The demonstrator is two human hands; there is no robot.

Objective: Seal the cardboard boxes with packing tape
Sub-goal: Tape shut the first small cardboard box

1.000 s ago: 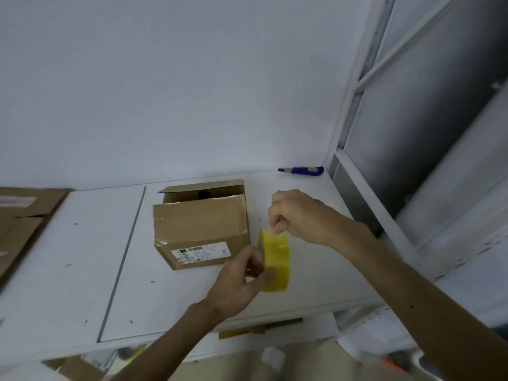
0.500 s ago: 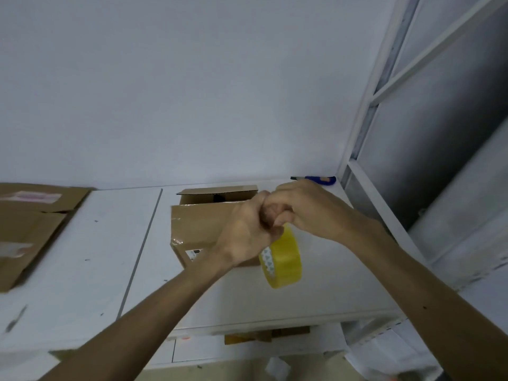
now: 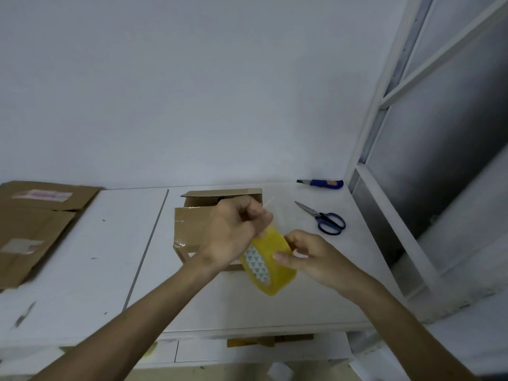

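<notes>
Both hands hold the round yellow roll of packing tape up in the air, just in front of the small brown cardboard box, which sits on the white table with its back flap sticking up. The right hand grips the side of the roll, and the left hand is curled tight at the top of the roll and seems to pinch the loose tape end, but that part is blurry. Blue-handled scissors and a blue utility knife lie to the right of the box, and flat brown cardboard lies well off to the left.
</notes>
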